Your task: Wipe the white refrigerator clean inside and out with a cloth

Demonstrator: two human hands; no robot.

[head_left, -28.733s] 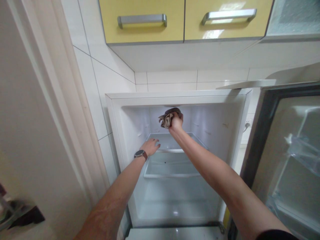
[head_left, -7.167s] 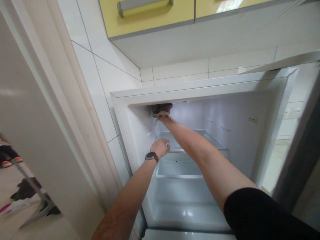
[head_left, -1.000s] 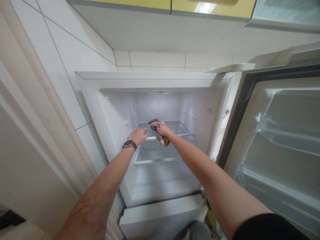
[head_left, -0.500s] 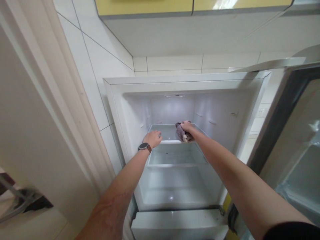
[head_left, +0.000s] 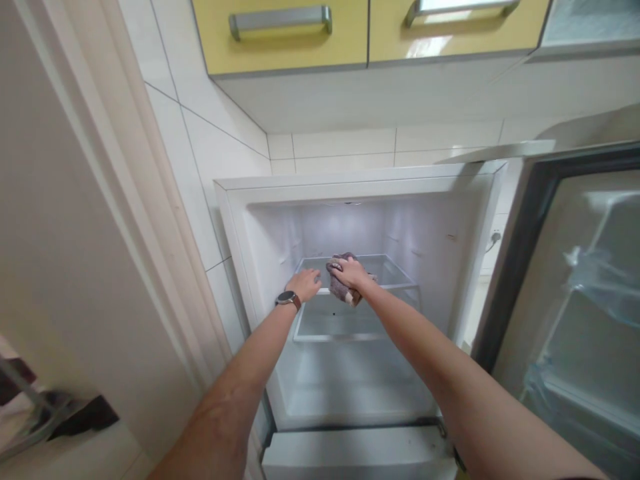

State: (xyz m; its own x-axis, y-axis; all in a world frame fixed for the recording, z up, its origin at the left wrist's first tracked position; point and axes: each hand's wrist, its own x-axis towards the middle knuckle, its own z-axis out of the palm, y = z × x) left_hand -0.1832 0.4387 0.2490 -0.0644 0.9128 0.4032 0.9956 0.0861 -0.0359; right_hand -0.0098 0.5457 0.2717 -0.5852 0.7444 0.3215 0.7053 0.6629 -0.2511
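White tiles line the wall behind the open fridge, and above it hang 2 yellow cupboard doors, their tops cut off by the upper border. Your right hand is clutching a bunched brown-and-pale cloth at the front edge of the upper shelf; the cloth covers part of that edge, and its folds hide some of your fingertips. Your left hand is at the left front corner of the same shelf, fingers bent; you can't tell from this angle whether they grip the edge. Your watch sits on that wrist. Below, the lower shelf carries 1 dark speck, too small to make out, and your right forearm blocks its right side. On your right, the fridge door runs out of view, its clear bins blurred. At the bottom, the drawer is cut off. Dark objects at lower left are too smeared to identify.
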